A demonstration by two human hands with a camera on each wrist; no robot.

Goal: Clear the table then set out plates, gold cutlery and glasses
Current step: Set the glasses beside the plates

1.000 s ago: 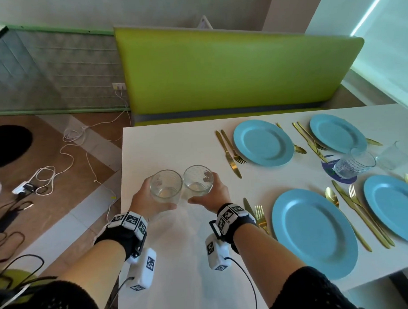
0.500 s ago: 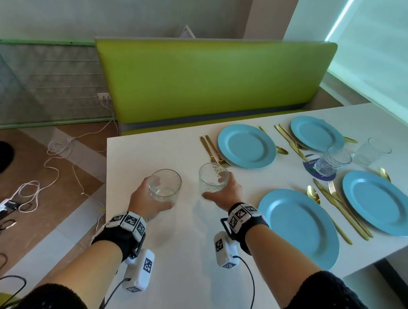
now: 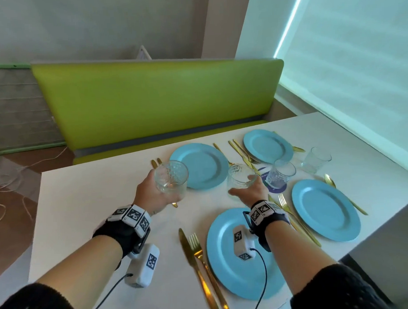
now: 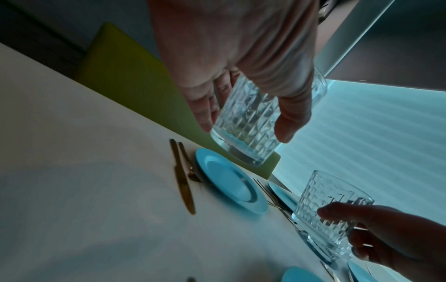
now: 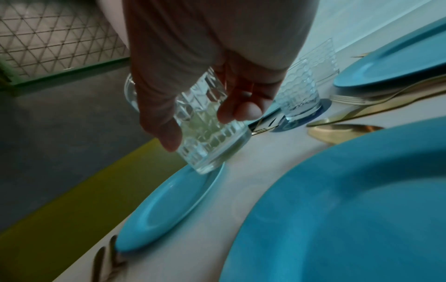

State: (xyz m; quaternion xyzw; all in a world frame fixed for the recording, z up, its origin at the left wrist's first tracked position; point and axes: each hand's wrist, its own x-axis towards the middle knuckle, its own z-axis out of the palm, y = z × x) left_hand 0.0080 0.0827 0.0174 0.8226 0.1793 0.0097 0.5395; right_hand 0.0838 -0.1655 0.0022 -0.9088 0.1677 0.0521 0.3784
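On the white table (image 3: 85, 216) lie several blue plates, the nearest (image 3: 238, 252) below my right wrist, each flanked by gold cutlery such as a knife and fork (image 3: 197, 265). My left hand (image 3: 153, 195) grips a clear cut glass (image 3: 171, 178) above the table, beside the far-left plate (image 3: 198, 166); in the wrist view thumb and fingers of that hand (image 4: 245, 128) wrap the glass (image 4: 251, 106). My right hand (image 3: 250, 192) grips a second glass (image 3: 242, 179) between the plates. That hand (image 5: 205, 126) holds its glass (image 5: 207, 133) tilted.
Two more glasses stand at the right: one (image 3: 281, 173) on a dark blue coaster (image 3: 276, 186), another (image 3: 316, 159) beyond it. A green bench (image 3: 150, 98) runs along the table's far side. Cables (image 3: 5, 184) lie on the floor to the left.
Both hands have carried their glasses from the bare left part of the table rightward and farther in, among the plates. The hands have drawn apart.
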